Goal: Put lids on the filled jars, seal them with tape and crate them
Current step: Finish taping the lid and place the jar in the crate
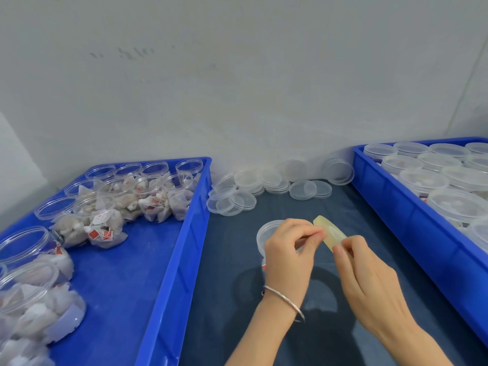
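Note:
A yellowish clear tape roll (330, 233) is held edge-on above the dark table (237, 260). My right hand (369, 281) grips its near side. My left hand (290, 249) pinches at the roll's left edge with thumb and forefinger. Under my left hand stands a lidded clear jar (265, 233), mostly hidden by the hand. A blue crate on the left (182, 233) holds several open jars (95, 207) filled with white tea bags. A blue crate on the right (412, 220) holds several lidded jars (459, 204).
Several loose clear lids (264, 183) lie in piles on the table against the grey wall (237, 75). A silver bangle (286, 299) circles my left wrist. Both crates flank the strip of table where my hands work.

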Demonstrator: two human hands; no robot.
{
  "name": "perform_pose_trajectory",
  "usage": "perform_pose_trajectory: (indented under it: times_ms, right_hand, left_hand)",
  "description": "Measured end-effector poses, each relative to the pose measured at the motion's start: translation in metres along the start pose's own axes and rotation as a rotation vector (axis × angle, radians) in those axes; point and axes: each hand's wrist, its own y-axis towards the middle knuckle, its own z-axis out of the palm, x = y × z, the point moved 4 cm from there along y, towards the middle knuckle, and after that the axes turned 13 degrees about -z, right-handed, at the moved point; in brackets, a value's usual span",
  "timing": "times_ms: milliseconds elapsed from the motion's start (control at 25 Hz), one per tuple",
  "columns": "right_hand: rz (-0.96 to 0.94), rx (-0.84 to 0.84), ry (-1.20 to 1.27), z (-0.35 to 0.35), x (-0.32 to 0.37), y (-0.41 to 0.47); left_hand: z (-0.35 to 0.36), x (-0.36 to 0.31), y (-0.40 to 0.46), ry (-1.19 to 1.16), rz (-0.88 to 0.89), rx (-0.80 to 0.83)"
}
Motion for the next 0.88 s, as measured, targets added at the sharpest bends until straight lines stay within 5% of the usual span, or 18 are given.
perform_pose_trajectory:
  times_ms: [200,520,880]
  right_hand:
    - [-0.032,0.015,-0.029,-0.004,0.003,0.0]
    - [-0.044,0.022,-0.054,-0.008,0.003,0.001]
    - [-0.041,0.042,-0.066,-0.009,0.005,0.001]
  left_hand:
    - [0.001,-0.01,0.003,0.201,0.152,0.052]
    - [-0.002,-0.004,0.001,-0.009,-0.042,0.11]
    - [0.007,-0.011,-0.005,0.16,-0.019,0.27]
